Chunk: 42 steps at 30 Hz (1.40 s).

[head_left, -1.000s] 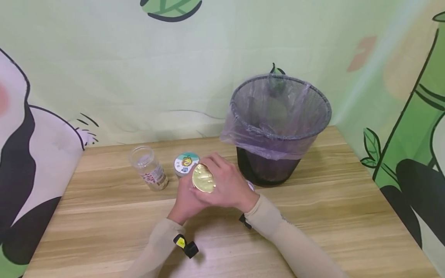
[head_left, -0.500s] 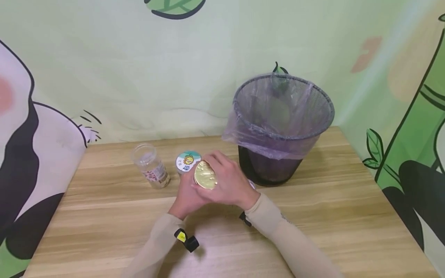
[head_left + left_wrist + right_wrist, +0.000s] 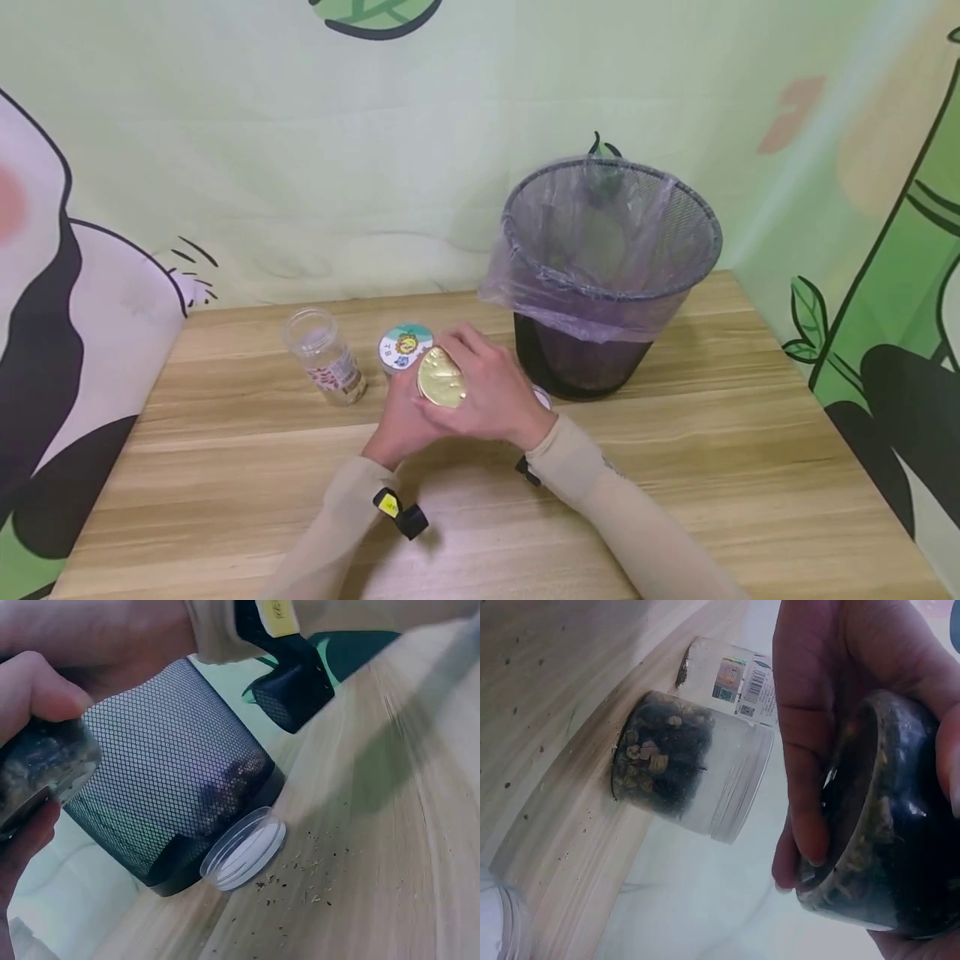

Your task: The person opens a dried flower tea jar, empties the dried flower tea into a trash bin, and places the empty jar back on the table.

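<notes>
In the head view, my left hand and right hand both grip a small jar topped by a wrinkled gold foil seal. Fingers of both hands curl round its sides and cover most of it. Seen from the right wrist, the clear jar shows dark contents with pale bits, its base facing the camera. Just behind the hands stands a jar with an illustrated white and green top. A clear open jar with a printed label is to the left.
A black mesh bin with a purple plastic liner stands at the back right. Beside it, a round screw lid lies on the wooden table. Dark crumbs are scattered near the lid. A printed backdrop rises behind.
The head view has shifted slightly since one second ago. Both hands keep their hold on the foil-topped jar, with hardly any visible movement.
</notes>
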Tool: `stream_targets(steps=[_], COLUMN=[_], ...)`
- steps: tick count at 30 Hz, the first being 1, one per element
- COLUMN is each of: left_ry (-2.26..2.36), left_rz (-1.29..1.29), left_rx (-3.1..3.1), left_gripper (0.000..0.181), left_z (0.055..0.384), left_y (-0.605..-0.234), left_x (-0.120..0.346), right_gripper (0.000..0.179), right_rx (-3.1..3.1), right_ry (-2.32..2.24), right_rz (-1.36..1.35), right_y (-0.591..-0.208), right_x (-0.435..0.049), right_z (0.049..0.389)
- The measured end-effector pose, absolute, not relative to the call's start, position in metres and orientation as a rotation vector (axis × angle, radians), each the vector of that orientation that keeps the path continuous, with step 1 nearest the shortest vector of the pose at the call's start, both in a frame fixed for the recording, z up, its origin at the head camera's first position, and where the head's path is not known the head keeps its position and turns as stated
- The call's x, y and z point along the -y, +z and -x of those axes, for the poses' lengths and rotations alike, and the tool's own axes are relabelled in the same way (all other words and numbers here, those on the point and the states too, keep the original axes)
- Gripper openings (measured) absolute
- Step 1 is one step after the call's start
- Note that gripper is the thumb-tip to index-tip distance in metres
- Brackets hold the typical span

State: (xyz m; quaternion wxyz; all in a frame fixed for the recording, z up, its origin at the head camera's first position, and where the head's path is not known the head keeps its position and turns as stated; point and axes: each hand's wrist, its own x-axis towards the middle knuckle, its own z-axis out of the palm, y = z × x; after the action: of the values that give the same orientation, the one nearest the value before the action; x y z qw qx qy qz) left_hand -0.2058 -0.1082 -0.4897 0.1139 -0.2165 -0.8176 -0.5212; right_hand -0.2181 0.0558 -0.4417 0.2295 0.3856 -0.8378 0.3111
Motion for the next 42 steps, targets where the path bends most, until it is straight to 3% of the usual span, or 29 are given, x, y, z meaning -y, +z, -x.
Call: stream_targets(steps=[7,16,25,33,42], left_ry=[-1.691,-1.631,-1.658,-1.672,-1.770], left_rz=[0.799,0.891,0.861,0.804,0.771], left_rx=[2.408,2.426,2.448,2.459,2.435], left_gripper=[0.097,0.086,0.088,0.086,0.090], left_z=[0.200,0.199,0.202,0.202,0.202], left_y=[-0.487,-0.498,-0.500,-0.502,-0.499], left_x=[0.116,0.119,0.119,0.119,0.120], right_gripper=[0.061,0.062,0.099,0.098,0.094], right_rx=[2.298,2.363,2.515,2.535,2.522], right_ry=[0.914,0.940,0.891,1.065,1.286], right_rz=[-1.244,-1.407,-1.264,-1.147,-1.213], right_y=[-0.438,-0.436,-0.433,-0.438,-0.440], right_x=[-0.063,-0.069,-0.079,-0.084,-0.092], right_z=[0.214,0.216,0.210,0.208,0.217])
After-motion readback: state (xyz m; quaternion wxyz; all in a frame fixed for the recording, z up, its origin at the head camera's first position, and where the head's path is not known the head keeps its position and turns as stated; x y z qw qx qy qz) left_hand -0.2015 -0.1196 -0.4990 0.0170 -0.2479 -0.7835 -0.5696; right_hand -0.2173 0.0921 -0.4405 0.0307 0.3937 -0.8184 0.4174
